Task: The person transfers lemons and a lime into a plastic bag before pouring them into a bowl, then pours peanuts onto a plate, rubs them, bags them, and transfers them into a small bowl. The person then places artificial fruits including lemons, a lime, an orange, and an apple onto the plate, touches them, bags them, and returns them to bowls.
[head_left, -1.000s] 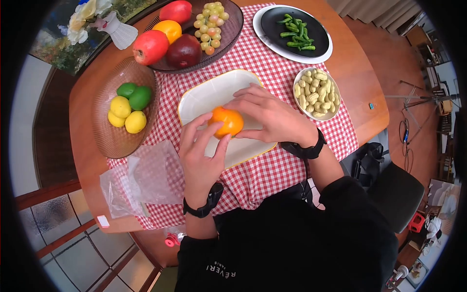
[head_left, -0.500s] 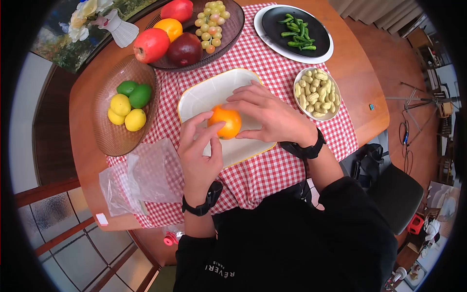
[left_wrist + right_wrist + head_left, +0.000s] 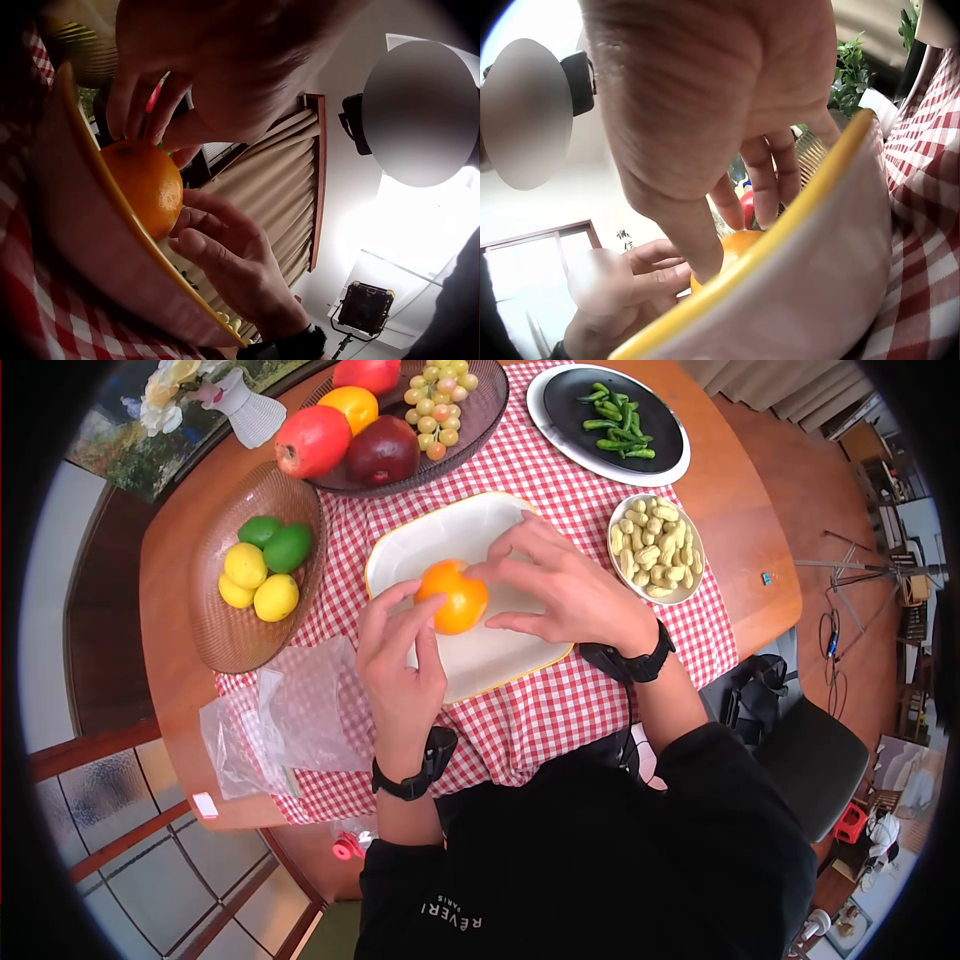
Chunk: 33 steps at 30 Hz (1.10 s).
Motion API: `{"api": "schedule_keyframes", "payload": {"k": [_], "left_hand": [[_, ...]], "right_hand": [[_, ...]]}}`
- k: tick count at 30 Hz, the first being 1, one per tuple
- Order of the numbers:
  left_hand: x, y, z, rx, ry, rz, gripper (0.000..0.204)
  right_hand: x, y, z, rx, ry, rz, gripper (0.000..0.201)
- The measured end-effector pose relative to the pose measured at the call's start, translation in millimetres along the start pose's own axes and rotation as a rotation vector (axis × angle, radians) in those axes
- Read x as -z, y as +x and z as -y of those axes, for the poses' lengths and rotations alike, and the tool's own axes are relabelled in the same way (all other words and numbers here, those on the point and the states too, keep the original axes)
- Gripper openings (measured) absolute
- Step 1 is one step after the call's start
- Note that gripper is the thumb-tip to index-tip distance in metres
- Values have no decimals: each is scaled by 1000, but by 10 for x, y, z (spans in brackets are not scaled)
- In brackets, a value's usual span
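Orange (image 3: 462,607), one: over the yellow-rimmed dish (image 3: 486,662). Left grip (image 3: 402,672): pinching it; right grip (image 3: 578,596): loosely spread alongside, fingertip at its skin. Handling, presumed: firm, modest weight, smooth; best cupped around its middle.

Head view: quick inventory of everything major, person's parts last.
Table: 1, brown, centre
Tablecloth: 1, red-white, centre
Dish: 1, white, centre
Orange fruit: 1, orange, at dish
Large bowl: 1, purplish, far left
Red fruits: 3, one darker, large bowl
Yellowish fruit: 1, amber, large bowl
Grapes: 1 bunch, green-pink, large bowl
Oval bowl: 1, brown, left
Lemons: 3, yellow, oval bowl
Green fruits: 2, green, oval bowl
Plates: 2, black on white, far right
Peppers: several, green, black plate
Small bowl: 1, white, right
Peanuts: many, tan, small bowl
Plastic bags: count unclear, clear, near left
Vase: 1, white, far left
Chair: 1, black, right
Wristbands: 2, black, wrists
Hands, left and right: 2, bare, at orange fruit
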State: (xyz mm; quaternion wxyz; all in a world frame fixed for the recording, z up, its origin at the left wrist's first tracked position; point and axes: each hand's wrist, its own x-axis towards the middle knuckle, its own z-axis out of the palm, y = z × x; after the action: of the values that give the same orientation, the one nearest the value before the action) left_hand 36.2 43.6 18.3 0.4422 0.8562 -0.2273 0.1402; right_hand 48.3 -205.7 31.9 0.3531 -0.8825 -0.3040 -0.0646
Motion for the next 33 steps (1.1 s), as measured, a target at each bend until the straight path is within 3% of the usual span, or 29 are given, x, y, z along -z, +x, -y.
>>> {"api": "schedule_keyframes", "payload": {"k": [2, 11, 15, 18, 20, 24, 33], "left_hand": [[12, 24, -7, -26, 0, 14, 30], [-30, 55, -126, 29, -24, 24, 47], [-50, 29, -99, 45, -60, 34, 46], [-59, 26, -120, 34, -25, 37, 45], [-72, 27, -124, 110, -91, 84, 45], [-74, 33, -102, 70, -59, 88, 44], [-61, 35, -168, -43, -43, 134, 45]], "right_hand": [[-20, 16, 18, 100, -78, -97, 48], [-13, 1, 14, -4, 44, -55, 43], [-19, -23, 4, -14, 47, -36, 43], [-31, -1, 30, 91, -3, -108, 45], [-77, 10, -8, 86, 46, -80, 45], [-23, 13, -2, 61, 69, -53, 47], [-57, 7, -21, 41, 8, -179, 51]]}}
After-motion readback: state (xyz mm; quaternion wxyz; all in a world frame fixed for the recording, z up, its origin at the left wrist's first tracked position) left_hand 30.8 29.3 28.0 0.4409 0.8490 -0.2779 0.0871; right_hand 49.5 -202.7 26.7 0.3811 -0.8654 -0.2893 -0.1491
